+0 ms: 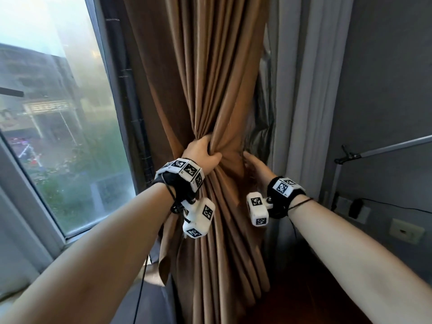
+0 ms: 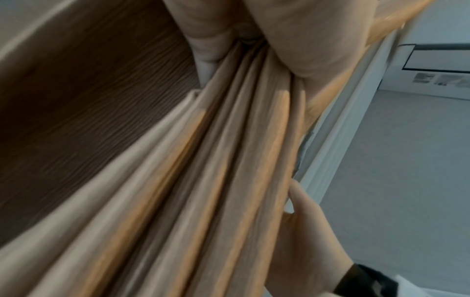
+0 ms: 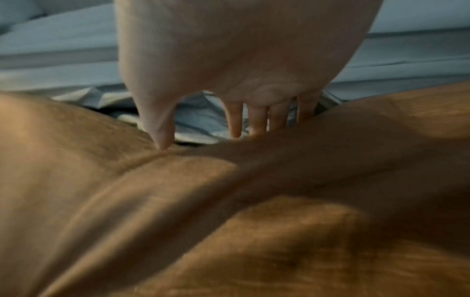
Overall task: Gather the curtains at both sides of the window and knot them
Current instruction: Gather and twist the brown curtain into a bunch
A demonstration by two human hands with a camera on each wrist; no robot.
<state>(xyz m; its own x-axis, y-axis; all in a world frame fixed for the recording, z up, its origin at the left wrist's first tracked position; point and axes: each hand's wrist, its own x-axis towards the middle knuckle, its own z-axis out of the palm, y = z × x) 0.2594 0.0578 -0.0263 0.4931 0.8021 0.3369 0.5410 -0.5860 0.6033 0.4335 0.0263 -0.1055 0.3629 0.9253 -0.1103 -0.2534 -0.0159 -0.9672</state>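
Brown cloth, the curtain hangs right of the window, bunched at mid-height in my left hand. I judge the folds at the right edge may slide loose and fan out again before any knot is begun, since only one hand clamps them and the fabric looks slick. My left fingers are curled tight round the gathered folds. My right hand lies open against the bunch's right edge, its fingers straight and slightly spread, touching cloth but gripping nothing.
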